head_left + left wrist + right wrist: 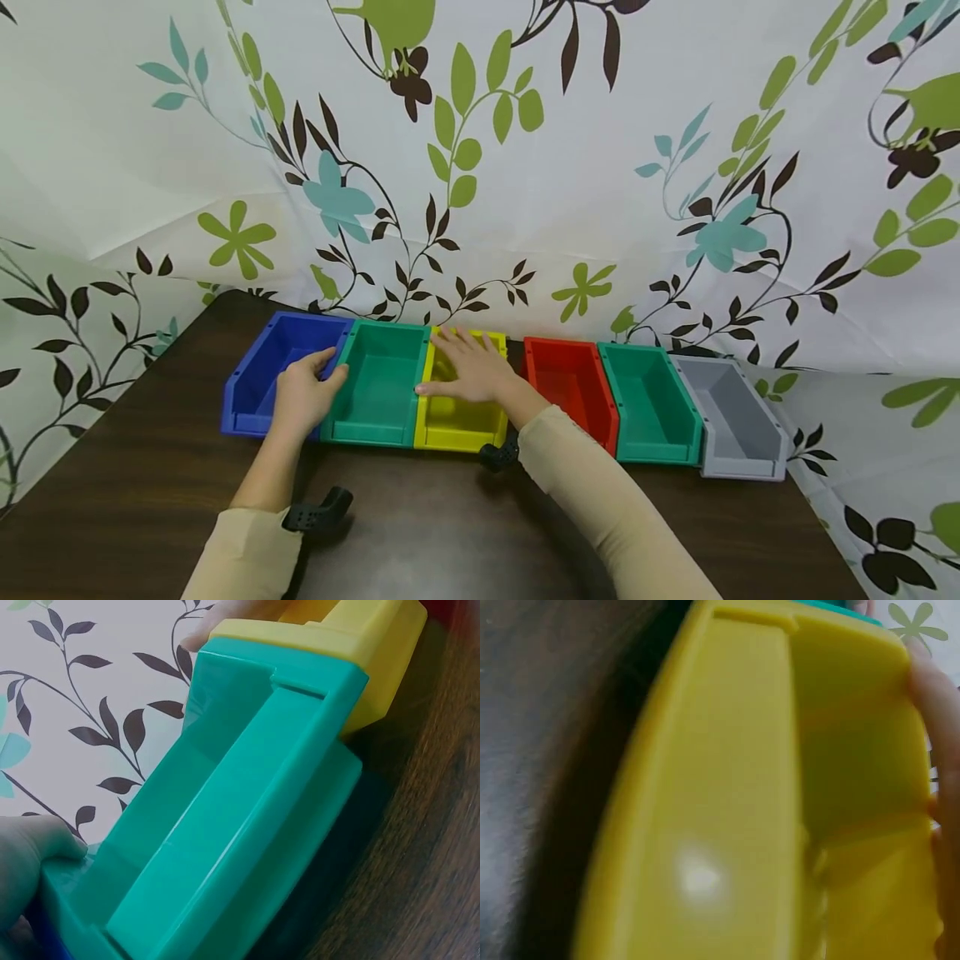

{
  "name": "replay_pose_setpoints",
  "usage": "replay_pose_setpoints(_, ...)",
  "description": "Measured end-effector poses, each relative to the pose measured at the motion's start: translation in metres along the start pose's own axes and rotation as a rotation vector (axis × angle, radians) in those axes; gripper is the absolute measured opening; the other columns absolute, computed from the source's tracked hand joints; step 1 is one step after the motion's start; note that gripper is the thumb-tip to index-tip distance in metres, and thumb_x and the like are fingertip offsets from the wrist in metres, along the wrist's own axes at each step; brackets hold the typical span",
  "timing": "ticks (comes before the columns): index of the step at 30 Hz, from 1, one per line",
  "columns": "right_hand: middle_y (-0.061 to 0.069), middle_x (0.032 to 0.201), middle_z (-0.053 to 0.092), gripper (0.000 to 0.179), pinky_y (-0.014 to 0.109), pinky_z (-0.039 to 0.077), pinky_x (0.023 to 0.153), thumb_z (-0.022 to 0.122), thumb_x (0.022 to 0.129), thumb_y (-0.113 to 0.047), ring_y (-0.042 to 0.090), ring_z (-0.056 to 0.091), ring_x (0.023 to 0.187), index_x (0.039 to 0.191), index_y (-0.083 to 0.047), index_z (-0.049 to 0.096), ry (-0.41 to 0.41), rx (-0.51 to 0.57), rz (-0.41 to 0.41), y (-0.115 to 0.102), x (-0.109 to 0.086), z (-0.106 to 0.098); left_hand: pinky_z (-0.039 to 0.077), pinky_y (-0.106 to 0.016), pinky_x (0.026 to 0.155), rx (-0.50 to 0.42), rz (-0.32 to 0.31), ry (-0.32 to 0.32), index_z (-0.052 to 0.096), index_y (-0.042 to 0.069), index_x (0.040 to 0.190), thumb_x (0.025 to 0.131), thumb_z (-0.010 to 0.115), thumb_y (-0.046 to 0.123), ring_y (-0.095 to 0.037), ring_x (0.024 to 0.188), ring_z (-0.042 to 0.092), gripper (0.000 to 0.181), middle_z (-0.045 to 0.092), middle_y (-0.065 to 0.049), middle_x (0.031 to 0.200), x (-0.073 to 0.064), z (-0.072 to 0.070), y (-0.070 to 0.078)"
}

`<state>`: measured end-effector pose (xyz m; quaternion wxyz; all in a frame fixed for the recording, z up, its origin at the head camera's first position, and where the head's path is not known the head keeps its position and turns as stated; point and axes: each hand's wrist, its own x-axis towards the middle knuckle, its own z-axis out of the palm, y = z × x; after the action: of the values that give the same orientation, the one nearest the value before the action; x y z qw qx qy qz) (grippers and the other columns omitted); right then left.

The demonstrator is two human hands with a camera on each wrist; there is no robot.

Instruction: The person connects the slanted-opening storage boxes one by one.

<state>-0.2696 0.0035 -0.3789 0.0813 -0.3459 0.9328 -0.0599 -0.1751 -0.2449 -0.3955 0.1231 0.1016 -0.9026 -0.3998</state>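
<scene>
My left hand [303,396] straddles the adjoining side walls of a blue bin [250,423] and a green bin [384,367], pinching them between thumb and fingers. In the left wrist view, a digit of the left hand [34,859] lies at the green bin's [217,817] rim; the blue bin is mostly hidden. My right hand [476,371] spreads over a yellow bin [461,425], fingertips at its back rim and thumb toward the wall beside the green bin. In the right wrist view, a finger [937,705] lies along the yellow bin's [720,787] far edge.
Right of a narrow gap stand a red bin [570,387], a second green bin [652,400] and a grey bin [738,417], side by side. All sit on a dark wooden table [420,517] before a leaf-patterned cloth [570,192]. A black wrist device [318,510] is on the left wrist.
</scene>
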Motion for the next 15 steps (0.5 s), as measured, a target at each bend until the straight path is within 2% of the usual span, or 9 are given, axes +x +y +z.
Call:
replay_pose_setpoints(7,0.0,0.161,0.009,0.093,0.056,0.005,0.117,0.035,0.078,-0.082,0.027,0.005,0.148,0.153,-0.031,0.011,0.061,0.015,-0.016,0.0002,-0.0028,0.0009,0.041,-0.056,0.1,-0.004,-0.003,0.003,0.047,-0.004,0.135,0.095,0.054,0.022,-0.044,0.125,0.046,0.049,0.05,-0.029,0.133,0.0002,-0.0008,0.0027)
replay_pose_setpoints(11,0.0,0.16,0.015,0.09,0.054,0.005,0.118,0.039,0.079,-0.079,0.026,0.007,0.148,0.151,-0.029,0.021,0.078,0.077,-0.012,0.0022,-0.0044,-0.0017,0.04,-0.056,0.101,-0.008,-0.01,0.0,0.047,-0.004,0.136,0.095,0.054,0.023,-0.044,0.126,0.045,0.05,0.049,-0.028,0.134,0.0006,-0.0005,0.0035)
replay_pose_setpoints(15,0.001,0.158,0.022,0.084,0.051,0.011,0.118,0.045,0.081,-0.074,0.025,0.014,0.147,0.149,-0.025,0.031,0.081,0.192,-0.006,0.0055,-0.0093,-0.0055,0.041,-0.056,0.1,0.002,-0.02,0.001,0.047,-0.003,0.136,0.095,0.054,0.023,-0.044,0.125,0.046,0.049,0.05,-0.029,0.133,-0.002,0.0,0.0026)
